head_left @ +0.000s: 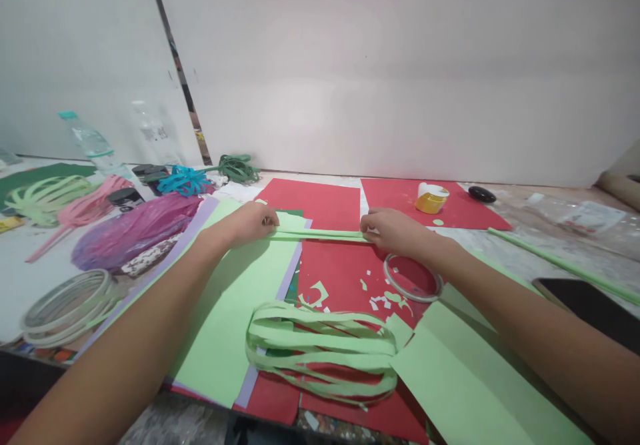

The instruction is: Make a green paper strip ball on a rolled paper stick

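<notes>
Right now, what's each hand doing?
Left hand: closed, pinching one end of the green strip.
Right hand: closed, pinching its other end.

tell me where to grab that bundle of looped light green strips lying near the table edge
Probably at either rounded end of the looped green strips, pinching all layers together from above. The loops lie flat and loose, so a mid-span grip would likely let strands sag apart.

Plain white wall panels (400, 65) stand behind the bench (550, 245); a dark gap (173, 58) separates two panels; the light is soft and even.
</notes>
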Demonstrator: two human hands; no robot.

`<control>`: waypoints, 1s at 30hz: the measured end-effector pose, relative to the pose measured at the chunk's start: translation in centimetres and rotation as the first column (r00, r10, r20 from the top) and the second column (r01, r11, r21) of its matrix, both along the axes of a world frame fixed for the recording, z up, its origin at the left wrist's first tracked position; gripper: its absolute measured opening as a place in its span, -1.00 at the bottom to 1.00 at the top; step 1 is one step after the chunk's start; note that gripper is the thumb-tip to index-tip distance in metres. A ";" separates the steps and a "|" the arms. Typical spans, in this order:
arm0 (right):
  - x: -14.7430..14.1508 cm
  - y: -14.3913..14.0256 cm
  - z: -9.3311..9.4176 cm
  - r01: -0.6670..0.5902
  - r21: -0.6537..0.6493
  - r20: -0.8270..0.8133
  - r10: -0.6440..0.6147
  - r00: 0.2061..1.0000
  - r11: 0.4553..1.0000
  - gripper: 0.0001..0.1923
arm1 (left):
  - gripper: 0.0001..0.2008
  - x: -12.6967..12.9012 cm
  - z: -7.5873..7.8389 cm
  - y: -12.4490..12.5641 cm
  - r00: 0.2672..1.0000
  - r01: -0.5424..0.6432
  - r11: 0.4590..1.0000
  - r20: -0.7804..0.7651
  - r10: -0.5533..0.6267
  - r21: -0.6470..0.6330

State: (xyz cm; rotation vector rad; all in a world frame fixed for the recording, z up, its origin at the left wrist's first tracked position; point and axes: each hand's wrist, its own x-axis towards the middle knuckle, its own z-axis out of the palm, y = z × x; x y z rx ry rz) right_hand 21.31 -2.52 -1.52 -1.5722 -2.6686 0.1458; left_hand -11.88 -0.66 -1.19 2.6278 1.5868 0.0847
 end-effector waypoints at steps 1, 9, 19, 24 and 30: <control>0.0 0.0 0.0 0.006 -0.001 -0.005 -0.006 1.000 1.000 -0.88 | -0.75 0.0 0.0 0.0 1.000 0.000 1.000 -0.005 0.000 0.006; -0.9 -0.7 0.3 -0.014 0.073 0.128 0.005 0.992 0.997 -0.87 | -0.85 1.2 0.4 -0.5 0.993 -0.011 0.997 -0.115 0.020 0.078; -1.7 -1.4 0.9 -0.043 0.074 0.295 0.019 0.955 0.996 -0.83 | -0.83 3.8 1.2 -2.8 0.947 -0.169 0.976 -0.251 0.200 0.141; -1.6 -1.5 1.2 0.005 0.019 0.227 -0.009 0.974 1.000 -0.81 | -0.85 2.8 1.1 -2.6 0.954 -0.168 0.980 -0.231 0.188 0.104; -0.8 -1.0 1.0 0.083 -0.109 0.039 -0.079 0.996 0.991 -0.81 | -0.84 1.2 0.7 -1.3 0.978 -0.116 0.991 -0.168 0.125 0.060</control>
